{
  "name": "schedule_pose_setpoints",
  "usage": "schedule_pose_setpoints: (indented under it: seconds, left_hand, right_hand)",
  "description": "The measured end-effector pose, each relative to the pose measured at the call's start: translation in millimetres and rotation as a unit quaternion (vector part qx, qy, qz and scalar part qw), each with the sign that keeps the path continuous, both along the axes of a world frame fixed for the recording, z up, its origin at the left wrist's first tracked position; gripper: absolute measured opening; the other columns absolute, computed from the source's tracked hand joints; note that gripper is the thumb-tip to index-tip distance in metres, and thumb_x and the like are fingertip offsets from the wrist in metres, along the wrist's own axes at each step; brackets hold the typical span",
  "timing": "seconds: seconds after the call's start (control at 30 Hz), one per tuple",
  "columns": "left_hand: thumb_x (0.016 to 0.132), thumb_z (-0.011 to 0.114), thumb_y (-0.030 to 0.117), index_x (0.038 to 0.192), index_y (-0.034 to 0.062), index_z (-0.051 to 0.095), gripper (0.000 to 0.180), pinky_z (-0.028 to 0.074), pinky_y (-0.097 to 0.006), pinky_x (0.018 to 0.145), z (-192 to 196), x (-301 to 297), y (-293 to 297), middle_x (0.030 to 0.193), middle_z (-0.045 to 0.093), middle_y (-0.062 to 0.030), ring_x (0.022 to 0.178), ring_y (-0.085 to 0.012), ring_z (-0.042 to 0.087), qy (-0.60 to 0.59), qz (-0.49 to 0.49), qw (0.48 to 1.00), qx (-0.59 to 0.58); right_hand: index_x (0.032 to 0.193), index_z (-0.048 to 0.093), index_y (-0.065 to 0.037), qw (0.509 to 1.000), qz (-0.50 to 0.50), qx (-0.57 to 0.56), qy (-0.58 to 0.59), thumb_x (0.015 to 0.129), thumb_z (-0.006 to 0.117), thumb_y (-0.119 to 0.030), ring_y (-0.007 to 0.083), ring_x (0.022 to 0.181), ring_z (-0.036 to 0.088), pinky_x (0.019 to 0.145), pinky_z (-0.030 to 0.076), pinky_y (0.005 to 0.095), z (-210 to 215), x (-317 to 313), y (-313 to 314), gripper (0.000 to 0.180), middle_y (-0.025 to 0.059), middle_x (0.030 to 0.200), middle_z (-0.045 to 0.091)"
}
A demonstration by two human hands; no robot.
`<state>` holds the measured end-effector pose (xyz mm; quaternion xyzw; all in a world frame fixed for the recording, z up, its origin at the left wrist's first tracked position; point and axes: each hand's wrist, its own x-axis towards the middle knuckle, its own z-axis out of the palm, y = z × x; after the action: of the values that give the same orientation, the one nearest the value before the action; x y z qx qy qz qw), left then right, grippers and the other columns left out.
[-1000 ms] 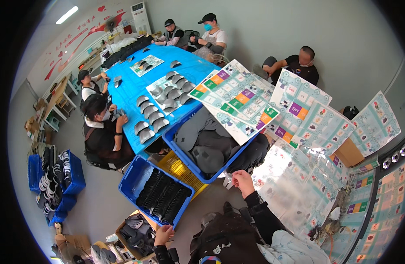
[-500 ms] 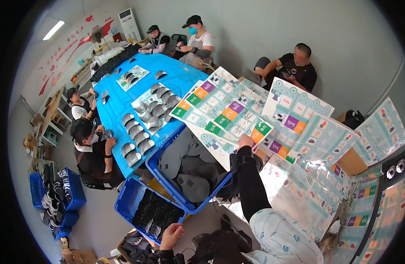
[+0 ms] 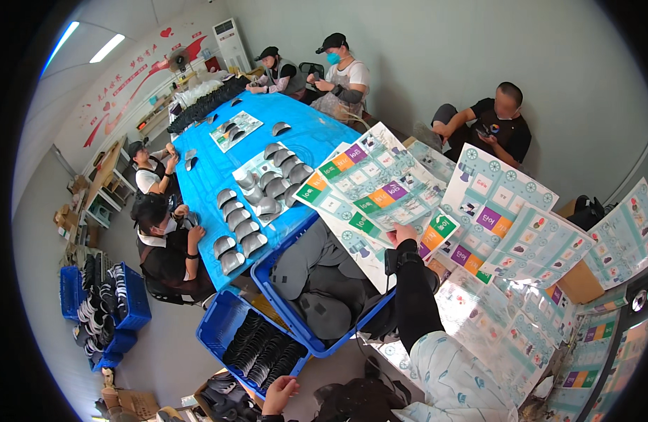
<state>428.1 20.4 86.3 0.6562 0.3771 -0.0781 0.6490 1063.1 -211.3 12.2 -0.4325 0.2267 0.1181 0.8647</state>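
My right hand point(image 3: 403, 235) pinches the lower edge of a printed card sheet point(image 3: 387, 176) with green, orange and purple blocks, which bows up a little over other sheets. My left hand point(image 3: 280, 395) is held low, its fingers curled together with nothing visible in them. Just beyond it, a blue crate point(image 3: 213, 339) holds rows of dark curved pieces point(image 3: 261, 349). Between the crate and the sheets stands a larger blue bin point(image 3: 276, 301) with grey flat pieces point(image 3: 317, 274).
Grey curved pieces point(image 3: 244, 228) lie in rows on a blue-covered table point(image 3: 197, 183). Co-workers point(image 3: 162, 239) sit around it; another person point(image 3: 503, 126) sits by the wall. More printed sheets point(image 3: 493, 316) cover the right side. Blue crates point(image 3: 135, 302) stack at left.
The view has shifted, so the scene sits lower and further right. My right hand has moved slightly away and left, and the sheet's edge is lifted. My left hand stays low.
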Motion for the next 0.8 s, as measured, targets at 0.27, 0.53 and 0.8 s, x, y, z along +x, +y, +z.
schedule_pose_setpoints:
  seconds: [0.27,0.53,0.8]
  left_hand:
    - [0.105,0.059,0.022,0.123,0.0010,0.063,0.028,0.054,-0.028,0.078,24,24,-2,0.098,0.072,-0.0053,0.085,-0.0135,0.068,-0.002,-0.030,1.000,-0.005]
    - [0.112,0.039,0.039,0.143,0.0035,0.045,0.048,0.054,-0.034,0.084,28,86,8,0.120,0.067,-0.0117,0.099,-0.0202,0.068,-0.225,0.048,0.950,-0.209]
    - [0.107,0.050,0.012,0.138,0.0051,0.051,0.032,0.061,-0.035,0.078,-29,88,41,0.122,0.067,-0.0084,0.102,-0.0204,0.070,-0.210,0.098,0.951,-0.203]
  right_hand:
    - [0.136,0.052,-0.008,0.990,0.072,0.088,-0.078,0.097,0.064,-0.004,0.0189,0.083,0.070,0.063,0.060,0.0299,91,-140,38,0.041,0.0072,0.112,0.068]
    - [0.139,0.052,-0.006,0.978,0.187,0.065,-0.072,0.102,0.061,-0.012,0.0163,0.098,0.071,0.070,0.062,0.0308,113,-390,72,0.039,0.0058,0.120,0.068]
    - [0.128,0.058,-0.002,0.913,0.404,-0.044,-0.038,0.103,0.064,-0.023,0.0189,0.085,0.073,0.070,0.061,0.0296,64,-480,43,0.033,0.0088,0.105,0.071]
